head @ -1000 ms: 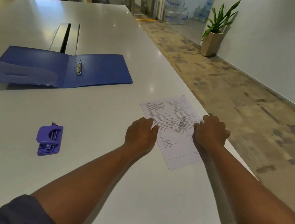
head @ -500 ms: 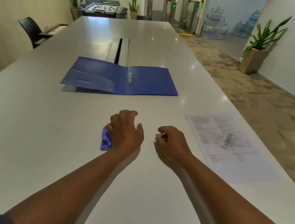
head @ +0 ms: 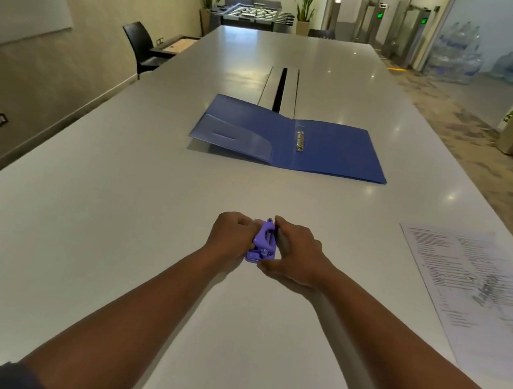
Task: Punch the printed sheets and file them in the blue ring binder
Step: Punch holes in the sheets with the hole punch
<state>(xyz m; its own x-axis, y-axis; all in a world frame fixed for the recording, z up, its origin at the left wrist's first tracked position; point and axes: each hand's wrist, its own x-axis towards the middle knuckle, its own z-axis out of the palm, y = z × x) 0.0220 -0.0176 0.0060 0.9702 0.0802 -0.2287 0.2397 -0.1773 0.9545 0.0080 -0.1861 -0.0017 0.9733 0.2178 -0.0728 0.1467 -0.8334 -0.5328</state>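
Right now my left hand (head: 229, 237) and right hand (head: 297, 256) both grip the purple hole punch (head: 263, 243) on the desk (head: 109, 202). Farther off, the blue binder (head: 292, 140) lies open, rings bare. Printed sheets (head: 477, 295) lie well right.

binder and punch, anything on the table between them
Nothing: the head view shows only bare white table between the open binder and the punch, which both hands hold.
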